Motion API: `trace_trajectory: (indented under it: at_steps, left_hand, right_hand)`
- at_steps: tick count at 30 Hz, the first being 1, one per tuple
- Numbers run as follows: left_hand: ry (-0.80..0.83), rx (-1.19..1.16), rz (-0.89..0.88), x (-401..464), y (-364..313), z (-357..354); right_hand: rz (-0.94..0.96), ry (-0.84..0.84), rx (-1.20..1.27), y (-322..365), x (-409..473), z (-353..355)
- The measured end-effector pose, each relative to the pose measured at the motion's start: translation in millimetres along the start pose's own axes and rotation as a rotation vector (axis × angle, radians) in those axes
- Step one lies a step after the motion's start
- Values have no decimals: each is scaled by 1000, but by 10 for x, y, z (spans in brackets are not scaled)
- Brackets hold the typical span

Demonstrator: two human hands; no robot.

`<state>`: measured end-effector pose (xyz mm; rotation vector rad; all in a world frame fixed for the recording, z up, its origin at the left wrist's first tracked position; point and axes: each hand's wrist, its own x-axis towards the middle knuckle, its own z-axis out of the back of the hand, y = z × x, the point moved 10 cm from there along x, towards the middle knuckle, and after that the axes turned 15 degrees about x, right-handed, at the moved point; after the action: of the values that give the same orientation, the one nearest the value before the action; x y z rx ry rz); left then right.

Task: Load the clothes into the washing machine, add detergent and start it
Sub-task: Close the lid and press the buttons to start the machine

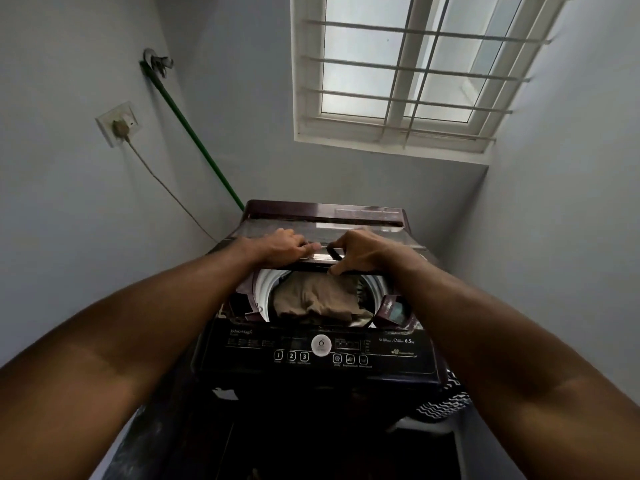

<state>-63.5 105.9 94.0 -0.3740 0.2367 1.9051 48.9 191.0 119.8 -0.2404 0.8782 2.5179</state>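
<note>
On panel point(318, 351), "WhiteMagic", "6.5 kg", buttons 1-2-3 point(291, 356)

Dark top-loading washing machine point(311, 372), brown clothes point(313, 297) inside its drum.

lid point(322, 259) half-covers drum opening; gap open above clothes point(313, 299); walls close both sides.

One washing machine point(318, 355), one lid point(322, 233), two hands: left hand point(280, 245), right hand point(363, 251); one brown garment point(315, 299) in the drum; three numbered buttons point(291, 356); one window point(408, 67), one wall socket point(117, 123), one green hose point(194, 136)
</note>
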Motion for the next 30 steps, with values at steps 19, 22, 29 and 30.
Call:
trace_trajectory:
  at_steps: [19,22,29,30]
  left_hand:
    - [-155,-125,153,50,-7,-524]
    - [-161,-188,154,92,-9,-630]
    - [-141,-351,119,175,69,-811]
    - [-147,-356,124,186,81,-825]
  right_hand:
    - [-144,195,12,-319,90,-582]
    - [-153,58,60,-432,177,-599]
    - [-178,-31,185,-611,266,-646]
    - [-188,-29,200,-641,269,-664]
